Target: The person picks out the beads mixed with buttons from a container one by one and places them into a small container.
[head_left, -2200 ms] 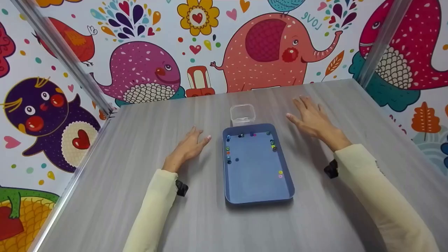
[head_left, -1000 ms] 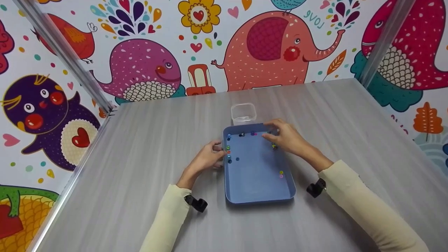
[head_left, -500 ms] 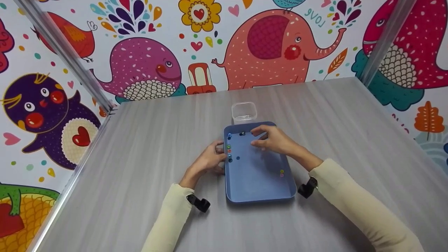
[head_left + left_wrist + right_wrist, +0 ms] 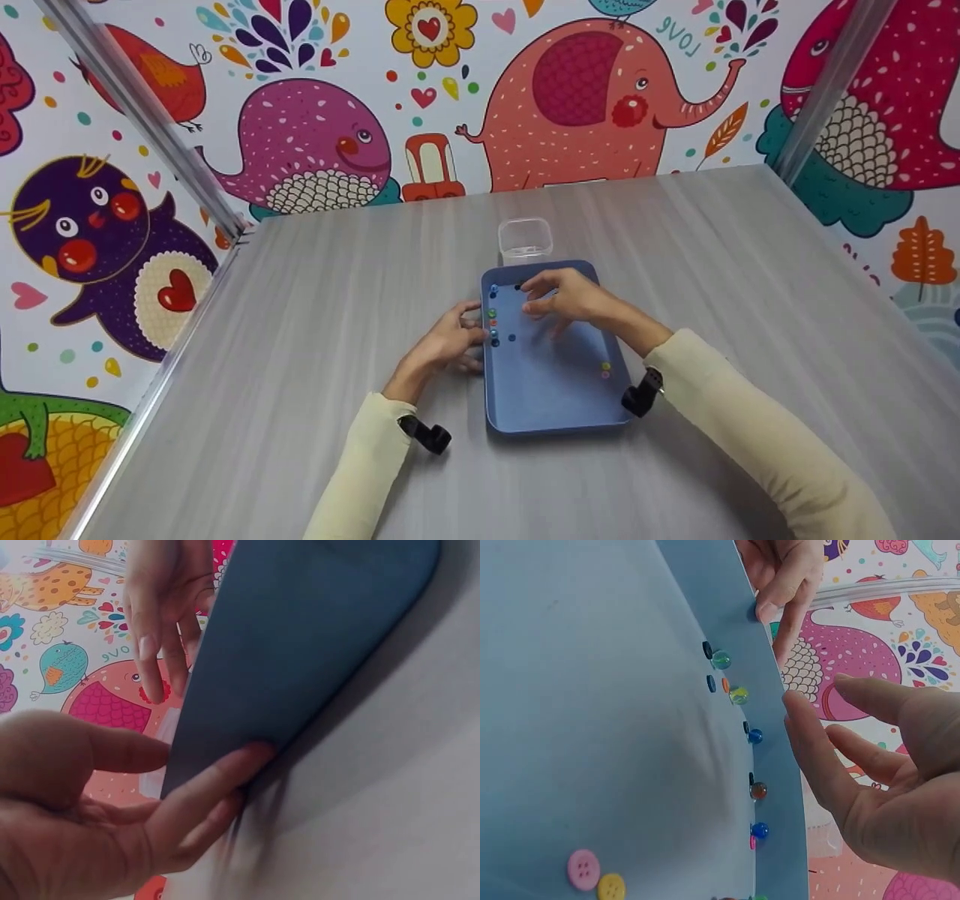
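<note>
Gripping one tray (image 4: 555, 394): left of two hands (image 4: 446, 337) (image 4: 574, 296) | marbles (image 4: 739, 695): five, maybe more

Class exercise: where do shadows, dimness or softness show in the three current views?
Head view: bright, with a soft shadow in the tray below the right hand; left wrist view: dimmer, the tray's side dark, a broad shadow on the table; right wrist view: hazy shadow in the tray, though the pink button looks fairly clear.
</note>
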The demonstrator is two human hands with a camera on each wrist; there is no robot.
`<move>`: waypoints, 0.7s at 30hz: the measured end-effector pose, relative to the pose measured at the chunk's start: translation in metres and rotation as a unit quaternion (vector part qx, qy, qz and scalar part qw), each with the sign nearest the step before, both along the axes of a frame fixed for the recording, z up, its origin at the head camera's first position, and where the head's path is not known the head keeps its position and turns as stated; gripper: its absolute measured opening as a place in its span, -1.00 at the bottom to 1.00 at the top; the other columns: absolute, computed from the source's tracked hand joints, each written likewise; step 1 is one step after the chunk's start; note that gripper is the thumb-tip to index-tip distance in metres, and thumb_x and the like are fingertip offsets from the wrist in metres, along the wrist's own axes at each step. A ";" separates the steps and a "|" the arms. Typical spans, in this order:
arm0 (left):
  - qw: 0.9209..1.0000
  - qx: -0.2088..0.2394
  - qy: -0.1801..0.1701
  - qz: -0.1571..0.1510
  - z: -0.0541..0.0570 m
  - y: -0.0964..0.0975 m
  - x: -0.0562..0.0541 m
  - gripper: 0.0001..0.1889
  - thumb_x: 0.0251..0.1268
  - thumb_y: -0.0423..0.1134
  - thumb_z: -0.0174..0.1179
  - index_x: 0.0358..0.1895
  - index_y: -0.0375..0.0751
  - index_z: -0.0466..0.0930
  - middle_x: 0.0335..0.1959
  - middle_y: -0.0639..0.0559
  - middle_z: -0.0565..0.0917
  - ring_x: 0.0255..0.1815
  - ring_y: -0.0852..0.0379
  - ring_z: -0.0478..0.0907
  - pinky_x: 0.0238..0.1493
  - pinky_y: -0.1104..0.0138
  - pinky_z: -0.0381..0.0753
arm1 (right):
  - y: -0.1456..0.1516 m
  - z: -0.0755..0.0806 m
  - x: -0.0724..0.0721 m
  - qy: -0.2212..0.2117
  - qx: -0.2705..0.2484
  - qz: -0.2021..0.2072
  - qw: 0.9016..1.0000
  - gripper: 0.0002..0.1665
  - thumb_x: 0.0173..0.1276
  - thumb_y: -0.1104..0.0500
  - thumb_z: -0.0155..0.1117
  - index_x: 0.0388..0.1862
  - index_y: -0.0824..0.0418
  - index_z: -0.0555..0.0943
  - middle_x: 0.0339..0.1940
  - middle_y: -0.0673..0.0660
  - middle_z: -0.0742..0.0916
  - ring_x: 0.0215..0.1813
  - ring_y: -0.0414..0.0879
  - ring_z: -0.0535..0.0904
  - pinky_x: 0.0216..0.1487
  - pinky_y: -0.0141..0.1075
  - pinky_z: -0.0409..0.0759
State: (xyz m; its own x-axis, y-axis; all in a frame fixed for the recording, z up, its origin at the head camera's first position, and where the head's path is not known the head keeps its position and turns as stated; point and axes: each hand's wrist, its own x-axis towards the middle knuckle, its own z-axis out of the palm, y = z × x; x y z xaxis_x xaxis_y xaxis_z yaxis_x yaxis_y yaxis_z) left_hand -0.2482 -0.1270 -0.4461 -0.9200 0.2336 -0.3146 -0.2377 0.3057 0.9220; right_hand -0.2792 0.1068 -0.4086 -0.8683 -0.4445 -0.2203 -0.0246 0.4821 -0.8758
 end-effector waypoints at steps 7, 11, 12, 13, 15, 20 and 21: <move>1.000 0.003 -0.003 -0.006 -0.001 -0.002 0.000 -0.38 0.46 -0.40 0.09 0.53 -0.18 0.15 0.23 -0.34 0.56 0.02 -0.07 0.70 -0.34 0.24 0.82 | -0.008 -0.001 -0.005 -0.015 0.013 0.018 1.000 -0.45 0.38 0.07 0.38 0.29 0.26 0.56 0.14 0.24 0.68 0.05 0.09 0.74 -0.29 -0.18 0.81; 1.000 0.006 -0.007 -0.006 0.000 -0.002 0.001 -0.38 0.47 -0.39 0.09 0.53 -0.16 0.15 0.26 -0.34 0.55 0.05 -0.09 0.69 -0.30 0.21 0.82 | -0.011 -0.005 -0.007 -0.018 0.023 0.028 0.999 -0.46 0.37 0.06 0.39 0.25 0.26 0.58 0.11 0.23 0.71 0.02 0.07 0.75 -0.28 -0.19 0.82; 1.000 0.005 -0.007 -0.006 0.000 -0.002 0.001 -0.38 0.48 -0.39 0.09 0.53 -0.16 0.15 0.27 -0.34 0.54 0.05 -0.09 0.69 -0.30 0.21 0.83 | -0.011 -0.006 -0.008 -0.018 0.024 0.031 0.999 -0.47 0.37 0.06 0.39 0.24 0.27 0.59 0.10 0.23 0.72 0.01 0.06 0.75 -0.28 -0.19 0.82; 1.000 0.005 -0.008 -0.006 0.000 -0.002 0.001 -0.38 0.48 -0.39 0.09 0.54 -0.16 0.15 0.28 -0.35 0.53 0.06 -0.11 0.69 -0.29 0.20 0.83 | -0.012 -0.007 -0.009 -0.020 0.025 0.033 0.999 -0.48 0.37 0.06 0.39 0.23 0.26 0.60 0.09 0.22 0.73 -0.01 0.04 0.75 -0.29 -0.20 0.82; 1.000 0.005 -0.011 -0.008 0.000 -0.003 0.001 -0.39 0.48 -0.38 0.09 0.54 -0.15 0.15 0.28 -0.35 0.53 0.08 -0.12 0.68 -0.28 0.20 0.83 | -0.014 -0.010 -0.010 -0.023 0.027 0.036 0.999 -0.52 0.37 0.06 0.39 0.20 0.25 0.62 0.06 0.22 0.74 -0.04 0.02 0.75 -0.31 -0.21 0.81; 1.000 0.013 -0.004 -0.012 -0.001 -0.003 0.000 -0.36 0.47 -0.42 0.10 0.54 -0.22 0.13 0.27 -0.38 0.54 0.15 -0.18 0.65 -0.29 0.19 0.83 | -0.020 -0.017 -0.017 -0.023 0.034 0.047 0.998 -0.54 0.36 0.08 0.40 0.17 0.24 0.64 0.01 0.22 0.77 -0.12 -0.03 0.76 -0.39 -0.30 0.77; 1.000 0.012 -0.001 -0.013 -0.001 -0.004 0.000 -0.36 0.46 -0.42 0.10 0.54 -0.23 0.13 0.27 -0.39 0.54 0.16 -0.18 0.64 -0.30 0.19 0.83 | -0.022 -0.019 -0.019 -0.023 0.034 0.052 0.998 -0.53 0.35 0.08 0.40 0.18 0.26 0.63 0.00 0.23 0.78 -0.15 -0.05 0.77 -0.41 -0.31 0.76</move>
State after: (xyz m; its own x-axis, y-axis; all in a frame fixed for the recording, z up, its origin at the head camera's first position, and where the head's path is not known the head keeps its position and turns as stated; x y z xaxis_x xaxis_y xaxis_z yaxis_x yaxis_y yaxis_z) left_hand -0.2482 -0.1310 -0.4469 -0.9126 0.2658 -0.3106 -0.2317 0.2894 0.9287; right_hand -0.2979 0.0850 -0.4279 -0.8070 -0.5134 -0.2918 -0.0375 0.5377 -0.8423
